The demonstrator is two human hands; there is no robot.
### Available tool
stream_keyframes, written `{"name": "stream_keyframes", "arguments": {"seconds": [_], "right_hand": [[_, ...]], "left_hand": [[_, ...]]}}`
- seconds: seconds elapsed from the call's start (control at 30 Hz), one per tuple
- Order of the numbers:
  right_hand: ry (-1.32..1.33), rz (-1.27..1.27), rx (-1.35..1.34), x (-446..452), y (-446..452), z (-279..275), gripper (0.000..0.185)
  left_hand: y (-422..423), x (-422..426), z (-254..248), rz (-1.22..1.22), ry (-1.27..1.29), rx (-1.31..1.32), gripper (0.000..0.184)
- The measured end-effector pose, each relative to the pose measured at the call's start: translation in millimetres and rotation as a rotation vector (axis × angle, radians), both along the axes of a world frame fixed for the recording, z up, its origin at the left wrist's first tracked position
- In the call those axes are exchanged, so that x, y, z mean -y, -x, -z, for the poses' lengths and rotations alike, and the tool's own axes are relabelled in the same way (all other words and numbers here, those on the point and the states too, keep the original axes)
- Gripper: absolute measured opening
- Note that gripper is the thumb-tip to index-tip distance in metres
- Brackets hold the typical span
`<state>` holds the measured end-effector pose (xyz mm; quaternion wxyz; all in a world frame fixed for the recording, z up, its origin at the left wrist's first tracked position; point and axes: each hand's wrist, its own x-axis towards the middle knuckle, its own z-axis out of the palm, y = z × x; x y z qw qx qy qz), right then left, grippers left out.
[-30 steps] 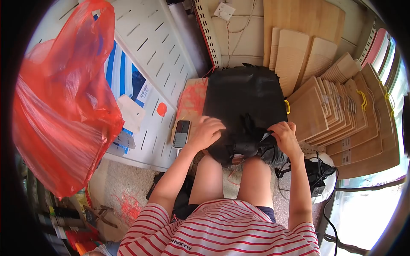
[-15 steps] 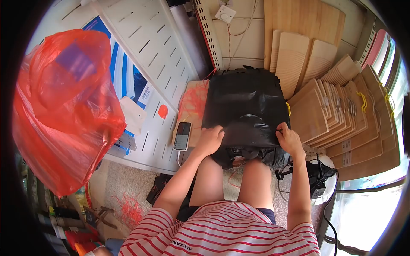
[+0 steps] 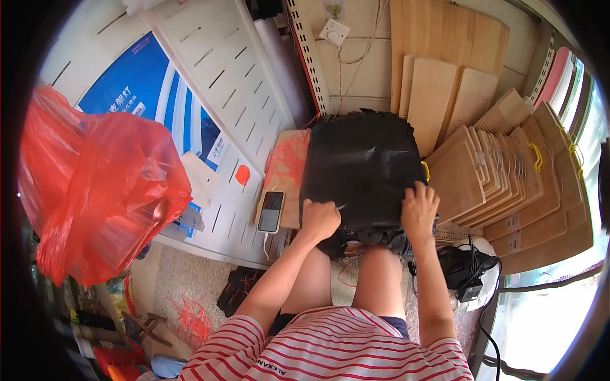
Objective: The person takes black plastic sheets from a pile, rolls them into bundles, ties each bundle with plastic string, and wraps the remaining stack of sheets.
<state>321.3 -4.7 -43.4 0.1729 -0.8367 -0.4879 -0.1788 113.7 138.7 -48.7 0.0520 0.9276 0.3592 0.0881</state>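
A pile of black plastic bags (image 3: 362,165), smooth on top with ragged, bunched edges, lies flat in front of my knees. My left hand (image 3: 321,220) is closed at its near left edge, with the thumb up and the fingers curled on the plastic. At the near right corner is my right hand (image 3: 419,213), its fingers bent but apart and touching the plastic near the edge. Whatever lies under the top layer is hidden. A phone (image 3: 271,211) with a white cable rests left of the pile on a board (image 3: 289,171) strewn with red strands.
A red plastic bag (image 3: 121,190) hangs at the left, before a white slotted shelf (image 3: 216,63). Wooden cutting boards (image 3: 483,165) and washboards (image 3: 432,89) stand at the right and back. Black cables (image 3: 470,267) lie by my right knee; red strands (image 3: 190,317) litter the floor.
The top plastic now lies flatter and smoother. My left hand has shifted slightly right and down; my right hand has loosened from its pinch and its fingers have spread. The red bag has swung lower.
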Motion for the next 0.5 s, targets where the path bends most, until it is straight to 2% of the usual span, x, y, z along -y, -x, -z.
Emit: {"name": "stream_keyframes", "arguments": {"seconds": [0.07, 0.13, 0.27, 0.37, 0.4, 0.47, 0.5], "right_hand": [[-0.226, -0.217, -0.068, -8.0, 19.4, -3.0, 0.038], [-0.139, -0.362, -0.219, -15.1, 37.0, 1.3, 0.043], [-0.015, -0.374, -0.182, -21.0, 39.2, 28.8, 0.047], [-0.229, -0.287, -0.048, -11.3, 47.7, 6.6, 0.041], [-0.228, -0.291, -0.042, -5.4, 52.7, 1.3, 0.041], [-0.535, -0.186, -0.433, 13.9, 67.8, 4.0, 0.036], [-0.458, -0.082, -0.624, 26.3, 77.5, 7.0, 0.035]], "left_hand": [[-1.2, 11.1, -7.4, 0.006, 0.095, -0.037, 0.027], [-3.8, 18.6, -4.3, -0.005, 0.109, -0.03, 0.026], [-4.4, 22.3, -0.3, -0.006, 0.074, -0.037, 0.027], [-1.2, 22.2, 3.5, 0.03, 0.082, -0.017, 0.029], [-1.7, 23.4, 2.0, -0.022, 0.177, 0.007, 0.028], [-2.0, 26.2, 5.5, -0.079, 0.275, 0.035, 0.028], [-2.8, 27.8, 10.7, -0.067, 0.336, 0.057, 0.026]]}}
